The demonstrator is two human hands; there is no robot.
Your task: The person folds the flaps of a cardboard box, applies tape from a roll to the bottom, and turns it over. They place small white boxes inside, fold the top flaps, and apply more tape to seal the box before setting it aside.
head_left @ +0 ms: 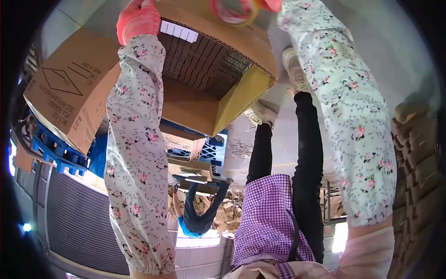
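From my head, the single wide view faces steeply down, my apron [265,209] near, open box [190,103] farther off.

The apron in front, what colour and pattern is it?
The apron is purple-and-white checked, best seen in the head view.

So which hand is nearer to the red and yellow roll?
The right. The right hand is right beside the roll; the left hand is well away from it, across the open box, at its left edge.
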